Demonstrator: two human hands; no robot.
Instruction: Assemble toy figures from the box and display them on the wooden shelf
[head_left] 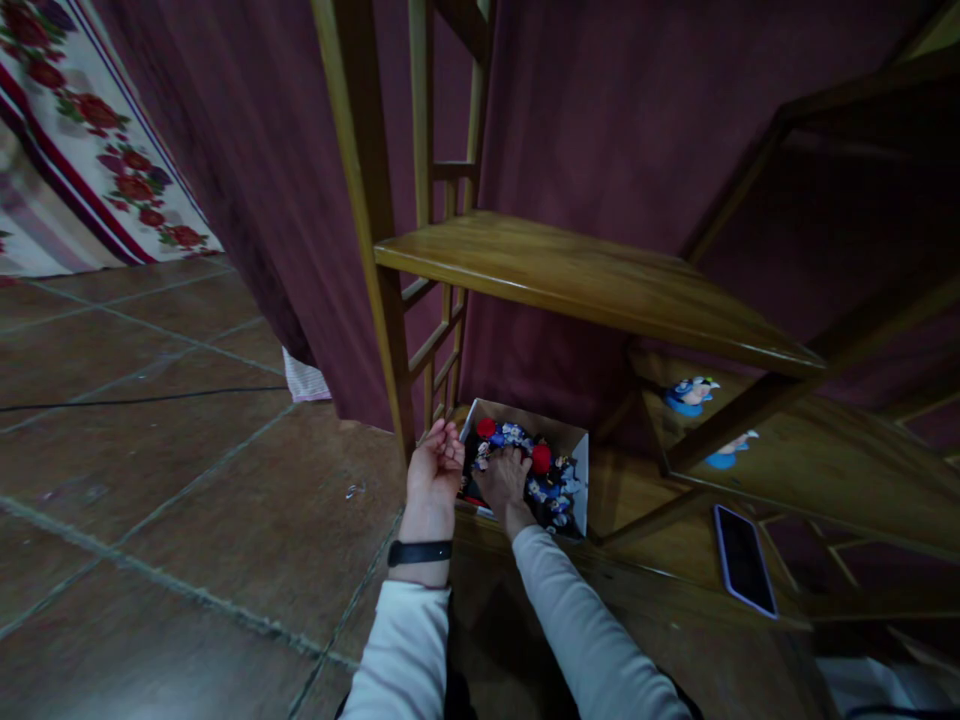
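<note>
A white cardboard box (581, 487) full of small blue, white and red figurines (553, 487) stands on the lowest wooden shelf. My right hand (504, 482) reaches down into it, its back toward me and its fingers among the figurines. Its fingertips are partly hidden, so I cannot tell whether they grip one. My left hand (437, 462) hovers just outside the box's left side, palm turned up, fingers loosely curled and apart, with nothing in it. A dark band circles the left wrist.
A wooden shelf board (592, 285) juts out above the box. Two blue-and-white figurines (688, 395) sit on a shelf to the right. A phone (745, 560) lies on the lowest board. A purple curtain (247, 180) hangs behind, and a black cable (150, 399) crosses the tiled floor.
</note>
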